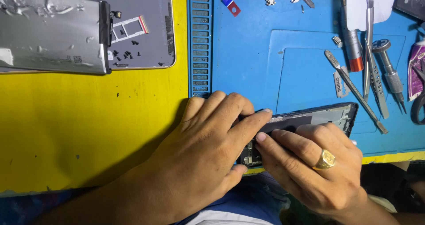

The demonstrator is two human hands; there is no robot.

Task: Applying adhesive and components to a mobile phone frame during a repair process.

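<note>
On the blue mat [248, 52], both hands, left [199, 150] and right [314, 163], pinch the opened phone [327, 115] in their grip.

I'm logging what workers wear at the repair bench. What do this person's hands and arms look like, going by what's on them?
Both hands are bare, with no gloves. The right hand wears a chunky gold ring with a broad flat face on one finger. The left hand wears no ring or watch that shows. Both forearms are uncovered as far as the picture reaches; no sleeve shows on either. Fingernails are short and unpainted.
</note>
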